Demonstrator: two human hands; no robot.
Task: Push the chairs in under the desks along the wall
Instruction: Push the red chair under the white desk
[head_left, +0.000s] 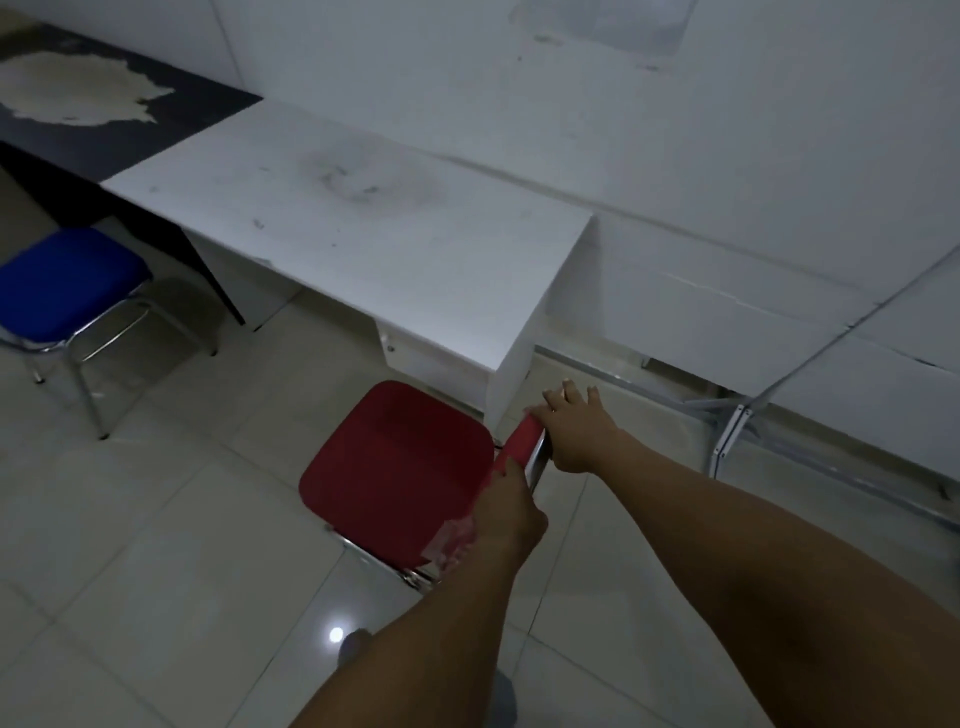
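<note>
Red chair (400, 462) stands on the near tiles, just short of the white desk's (363, 228) right end, its seat not yet under the top; the backrest (522, 441) is on the right side, so the chair sits skewed to the desk front. Left hand (511, 512) is closed around the near end of the backrest; right hand (576, 434) lies with fingers spread at the far end, beside the desk's end panel. Risks, as I judge them: pushed at this angle the seat may knock the drawer unit (441, 358) or the panel; right fingers could get pinched against the desk corner. Blue chair (67, 288) waits far left, also out from the dark desk (104, 98).
</note>
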